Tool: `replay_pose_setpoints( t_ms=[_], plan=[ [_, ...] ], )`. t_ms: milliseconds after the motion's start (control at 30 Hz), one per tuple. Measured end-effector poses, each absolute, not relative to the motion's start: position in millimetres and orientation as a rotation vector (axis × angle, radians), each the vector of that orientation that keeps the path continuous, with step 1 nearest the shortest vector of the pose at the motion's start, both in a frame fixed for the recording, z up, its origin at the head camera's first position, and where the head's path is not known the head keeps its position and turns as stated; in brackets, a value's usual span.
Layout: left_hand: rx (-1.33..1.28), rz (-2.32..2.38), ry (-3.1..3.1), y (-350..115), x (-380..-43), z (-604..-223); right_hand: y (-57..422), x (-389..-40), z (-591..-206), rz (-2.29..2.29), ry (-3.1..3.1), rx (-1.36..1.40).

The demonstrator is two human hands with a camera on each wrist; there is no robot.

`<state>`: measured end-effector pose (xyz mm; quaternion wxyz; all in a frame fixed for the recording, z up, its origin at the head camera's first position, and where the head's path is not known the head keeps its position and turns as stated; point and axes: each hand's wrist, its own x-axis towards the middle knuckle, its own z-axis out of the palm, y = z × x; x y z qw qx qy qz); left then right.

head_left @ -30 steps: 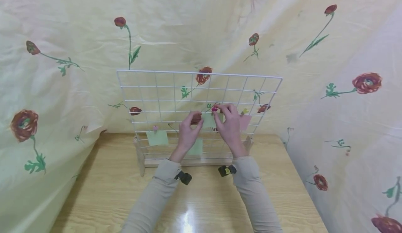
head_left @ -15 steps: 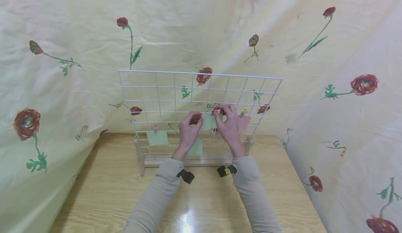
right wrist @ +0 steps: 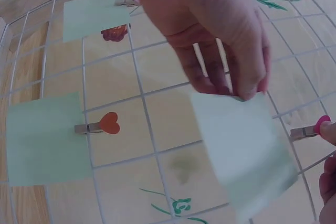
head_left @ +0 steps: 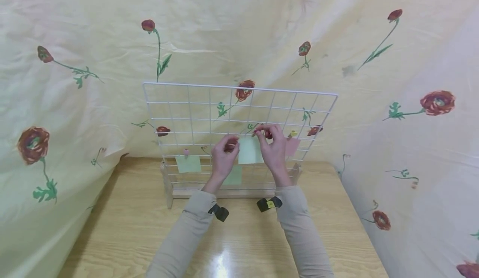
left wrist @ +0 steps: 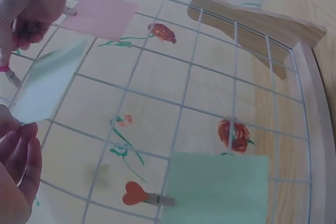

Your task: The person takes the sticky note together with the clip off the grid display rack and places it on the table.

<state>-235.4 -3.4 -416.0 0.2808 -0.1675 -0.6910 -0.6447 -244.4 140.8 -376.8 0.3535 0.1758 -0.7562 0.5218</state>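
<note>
My left hand [head_left: 223, 155] pinches one edge of a pale green paper note [head_left: 250, 150] between thumb and fingers, in front of a white wire grid [head_left: 239, 88]. At the note's upper right, my right hand [head_left: 274, 147] pinches a small wooden clothespin [right wrist: 301, 132] by its magenta heart. The right wrist view shows the clothespin beside the note, its wooden tip over a grid wire. Another green note [left wrist: 218, 190] hangs lower on the grid from a clothespin with an orange heart [left wrist: 135, 193].
A third green note [head_left: 188, 164] hangs at the left under a pink clip [head_left: 186, 152]. On the right is a pink note [head_left: 292, 147] with a yellow clip [head_left: 293, 133]. Wooden feet [head_left: 167, 185] carry the grid on the table [head_left: 239, 244], before a flowered cloth [head_left: 93, 115].
The held green note has shifted slightly down and tilted, showing more of its face. The clothespin has turned in my right fingers, so less of its heart shows. Both hands stay almost in place.
</note>
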Motion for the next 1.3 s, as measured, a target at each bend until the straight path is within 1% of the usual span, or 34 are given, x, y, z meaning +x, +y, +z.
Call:
replay_pose_setpoints(
  t_ms=[167,267,567,933,1300],
  plan=[
    [-0.44,-1.765,-1.875,-13,-210,-400,133,-225,-359,1.352,-1.939,0.463],
    [-0.424,-1.781,-1.881,-18,-205,-404,129,-212,-346,1.361,-1.942,0.471],
    [-0.373,-1.748,-1.898,-33,-197,-417,134,-206,-344,1.404,-1.956,0.469],
    [-0.392,-1.719,-1.884,-54,-191,-424,142,-203,-352,1.477,-1.973,0.44],
    [-0.28,-1.788,-1.954,-75,-182,-437,150,-198,-374,1.645,-2.01,0.465]
  ],
)
